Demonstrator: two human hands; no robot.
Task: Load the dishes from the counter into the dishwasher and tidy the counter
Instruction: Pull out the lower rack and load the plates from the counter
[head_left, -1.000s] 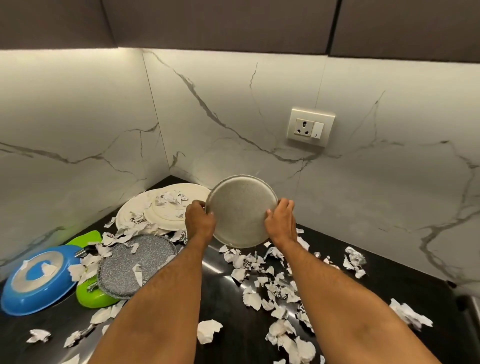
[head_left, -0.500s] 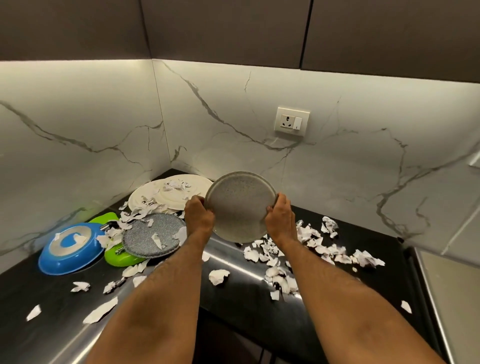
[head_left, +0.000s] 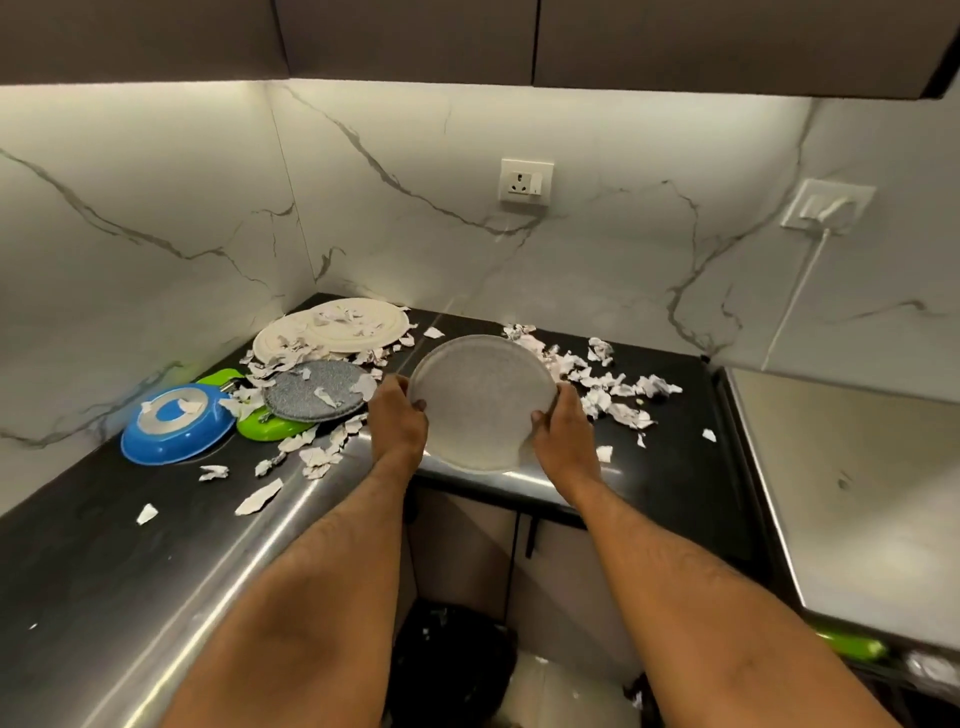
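speckled grey plate (head_left: 480, 402), blue dish (head_left: 176, 428), green dish (head_left: 270, 428), black counter (head_left: 675, 467)

Left hand (head_left: 399, 415) and right hand (head_left: 563, 431) grip a grey plate (head_left: 480, 400) mid-frame, tilted above the paper-strewn counter (head_left: 670, 467)

A white marble-look backsplash (head_left: 156, 208) veined in grey wraps the kitchen corner, lit from beneath dark wall cabinets (head_left: 405, 36). A white socket (head_left: 525, 180) is set in the back wall; to its right a second wall plate (head_left: 827, 203) carries a plug whose white cord (head_left: 795, 296) runs down the wall. Below the worktop stand pale base cabinets (head_left: 467, 540) with a dark handle (head_left: 530, 535). On the floor sits a black bin bag (head_left: 452, 660) flecked with white. A pale steel surface (head_left: 857, 483) occupies the right edge.
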